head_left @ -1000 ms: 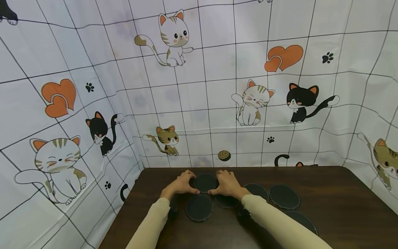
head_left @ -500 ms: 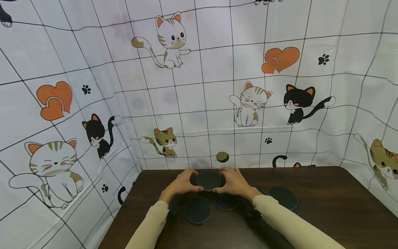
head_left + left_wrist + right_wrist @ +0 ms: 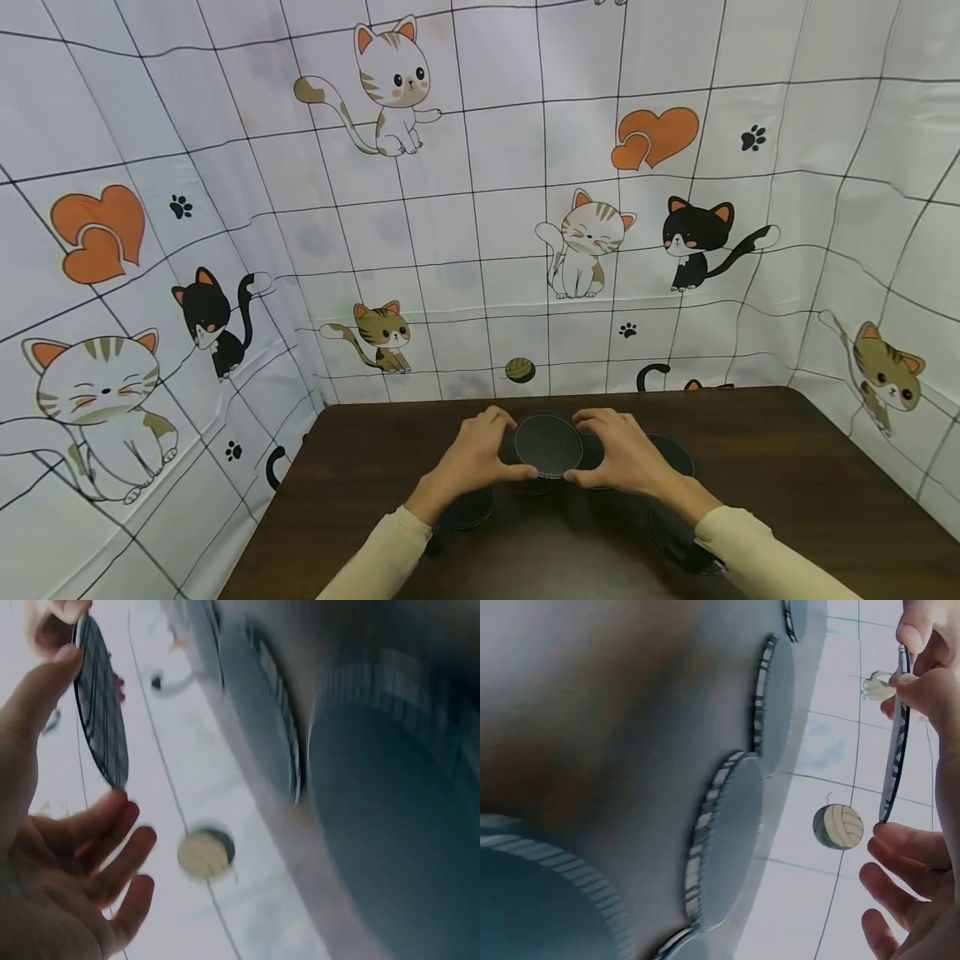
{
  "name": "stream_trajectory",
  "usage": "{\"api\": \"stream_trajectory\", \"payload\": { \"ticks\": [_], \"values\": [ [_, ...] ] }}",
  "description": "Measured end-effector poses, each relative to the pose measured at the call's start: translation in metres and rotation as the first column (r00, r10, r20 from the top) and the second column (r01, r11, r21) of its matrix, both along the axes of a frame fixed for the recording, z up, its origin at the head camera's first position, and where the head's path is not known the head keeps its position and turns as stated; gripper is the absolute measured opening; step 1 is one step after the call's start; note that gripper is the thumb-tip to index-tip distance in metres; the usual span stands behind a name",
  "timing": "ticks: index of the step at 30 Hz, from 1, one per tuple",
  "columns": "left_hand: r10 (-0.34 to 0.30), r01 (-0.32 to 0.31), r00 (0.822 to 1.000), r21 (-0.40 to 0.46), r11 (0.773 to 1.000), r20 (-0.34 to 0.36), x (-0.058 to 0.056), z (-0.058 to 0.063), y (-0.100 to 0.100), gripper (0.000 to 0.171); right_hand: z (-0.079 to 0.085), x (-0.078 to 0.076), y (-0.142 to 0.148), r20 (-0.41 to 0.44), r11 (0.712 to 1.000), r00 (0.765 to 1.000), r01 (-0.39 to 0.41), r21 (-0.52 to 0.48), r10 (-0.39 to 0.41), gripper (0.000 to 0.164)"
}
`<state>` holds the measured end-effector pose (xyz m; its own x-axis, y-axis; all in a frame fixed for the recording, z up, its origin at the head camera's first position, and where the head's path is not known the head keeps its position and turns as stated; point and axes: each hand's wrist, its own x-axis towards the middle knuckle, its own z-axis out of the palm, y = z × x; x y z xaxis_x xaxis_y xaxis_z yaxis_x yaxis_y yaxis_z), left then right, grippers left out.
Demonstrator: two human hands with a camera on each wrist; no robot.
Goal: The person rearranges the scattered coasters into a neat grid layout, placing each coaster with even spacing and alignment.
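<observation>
A round coaster (image 3: 548,447), dark on top, is held in the air above the table between both hands. My left hand (image 3: 480,450) pinches its left edge with thumb and fingertips, and my right hand (image 3: 618,450) does the same on the right. From the left wrist, the black-and-white patterned underside of the held coaster (image 3: 103,705) shows. The right wrist view catches the coaster (image 3: 896,742) nearly edge-on. Beneath and around the hands lie several similar coasters, among them one (image 3: 468,510) by the left forearm, partly hidden.
Another coaster (image 3: 672,454) lies beyond the right wrist, and one more (image 3: 678,542) is partly under the right forearm. The dark wooden table (image 3: 390,433) ends at a white curtain (image 3: 480,250) printed with cats and grid lines, which hangs behind and at the sides.
Both hands have raised the coaster off the table and carried it to the right and closer. The head view has turned slightly right.
</observation>
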<state>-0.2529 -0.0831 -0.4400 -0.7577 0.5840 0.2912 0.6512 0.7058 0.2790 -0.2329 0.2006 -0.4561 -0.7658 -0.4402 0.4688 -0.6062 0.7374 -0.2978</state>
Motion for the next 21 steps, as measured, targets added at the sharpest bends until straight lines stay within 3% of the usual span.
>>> {"api": "stream_trajectory", "payload": {
  "ticks": [3,10,13,21],
  "values": [
    [-0.018,0.018,1.0,0.007,1.0,0.002,0.018,-0.008,0.011,0.079,-0.005,0.019,0.013,0.006,1.0,1.0,-0.01,-0.001,0.01,0.07],
    [-0.033,0.036,0.993,-0.022,0.999,0.113,0.048,-0.017,0.031,0.074,-0.02,0.056,0.034,0.038,0.999,0.999,-0.029,-0.019,0.029,0.06],
    [-0.029,0.036,0.991,-0.057,0.998,0.128,0.06,-0.022,0.042,0.075,-0.028,0.069,0.043,0.044,1.0,0.999,-0.022,-0.009,0.023,0.059],
    [0.016,0.007,0.99,-0.161,0.987,0.142,0.073,-0.039,0.063,0.072,-0.046,0.081,0.056,-0.024,0.999,0.999,-0.02,0.032,0.021,0.056]
  ]
}}
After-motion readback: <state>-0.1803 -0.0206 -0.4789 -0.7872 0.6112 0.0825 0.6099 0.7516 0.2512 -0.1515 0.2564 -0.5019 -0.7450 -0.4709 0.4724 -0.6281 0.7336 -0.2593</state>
